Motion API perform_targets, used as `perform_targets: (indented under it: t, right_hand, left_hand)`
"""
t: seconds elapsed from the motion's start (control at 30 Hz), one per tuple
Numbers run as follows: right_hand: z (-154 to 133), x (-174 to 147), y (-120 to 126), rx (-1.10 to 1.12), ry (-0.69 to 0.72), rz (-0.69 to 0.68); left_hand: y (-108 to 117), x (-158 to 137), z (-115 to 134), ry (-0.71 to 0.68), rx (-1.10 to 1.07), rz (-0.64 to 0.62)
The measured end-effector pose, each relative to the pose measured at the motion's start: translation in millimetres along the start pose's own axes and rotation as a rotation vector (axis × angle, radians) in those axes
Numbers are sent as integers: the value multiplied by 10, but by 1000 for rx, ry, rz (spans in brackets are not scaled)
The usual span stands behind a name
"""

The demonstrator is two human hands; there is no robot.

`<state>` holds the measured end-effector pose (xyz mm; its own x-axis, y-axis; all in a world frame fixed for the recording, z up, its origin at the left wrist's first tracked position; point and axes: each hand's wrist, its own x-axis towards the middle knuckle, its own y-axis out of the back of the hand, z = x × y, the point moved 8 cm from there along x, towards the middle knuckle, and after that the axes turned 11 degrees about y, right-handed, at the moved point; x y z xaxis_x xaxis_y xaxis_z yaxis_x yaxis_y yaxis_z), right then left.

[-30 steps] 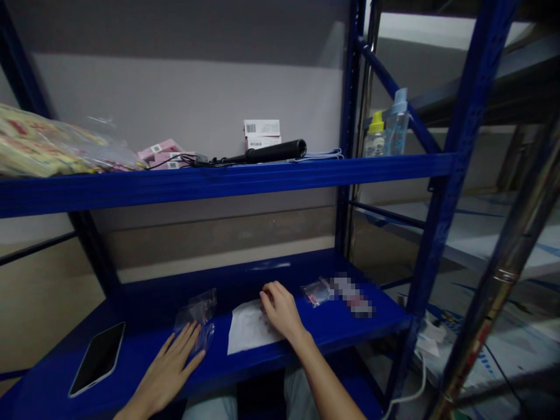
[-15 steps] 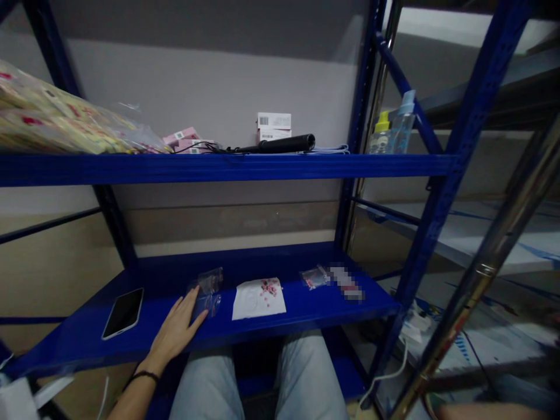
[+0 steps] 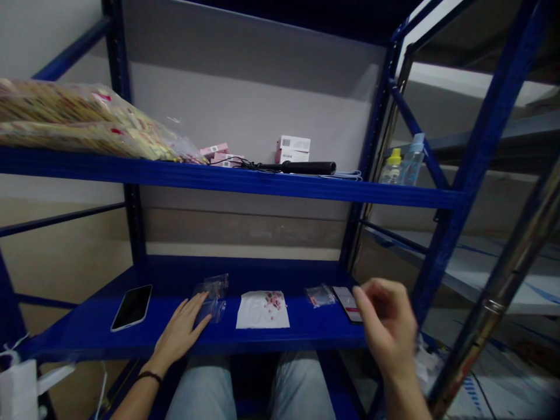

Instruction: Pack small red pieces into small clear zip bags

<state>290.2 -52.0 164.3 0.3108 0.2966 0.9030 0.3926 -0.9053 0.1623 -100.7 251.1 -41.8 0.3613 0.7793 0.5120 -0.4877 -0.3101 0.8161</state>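
Note:
My left hand (image 3: 182, 329) lies flat on the blue shelf board (image 3: 175, 268), fingers spread, with its fingertips at the edge of some small clear plastic bags (image 3: 216, 286). Right of these is a white sheet (image 3: 258, 312), with a cluster of small pink and dark red pieces (image 3: 274, 300) on its right part. Farther right, a small clear bag (image 3: 321, 294) with reddish bits lies beside a phone (image 3: 347, 303) with a lit screen. My right hand (image 3: 389, 326) is raised in front of the phone's right side, fingers curled in towards the thumb. Whatever it may hold is hidden.
A dark-screened phone (image 3: 132, 306) lies on the left. Above, the upper shelf beam (image 3: 245, 182) crosses the view; that shelf carries packed bags (image 3: 87, 122), boxes (image 3: 293, 150), a black rod (image 3: 310, 168) and spray bottles (image 3: 411, 163). A metal post (image 3: 494, 303) stands at right.
My right hand has come up from the lower right corner to in front of the right-hand phone. My left hand stays by the plastic bags. The camera view has shifted.

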Motion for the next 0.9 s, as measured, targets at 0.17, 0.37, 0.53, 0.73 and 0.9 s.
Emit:
perform_targets:
  t: [0.17, 0.37, 0.53, 0.73, 0.9]
  right_hand:
    - [1433, -298, -930, -456, -305, -583]
    - [2090, -497, -1222, -605, -365, -785]
    - [2187, -526, -1347, -635, -426, -854]
    - [2082, -377, -1222, -566, -436, -788]
    - [1636, -152, -1060, -366, -407, -645]
  left_hand:
    - [-22, 1, -12, 9, -5, -16]
    - [-11, 2, -13, 28, -8, -7]
    - [19, 11, 19, 38, -26, -2]
    - [167, 14, -14, 89, -85, 76]
    - [550, -18, 430, 266, -258, 331]
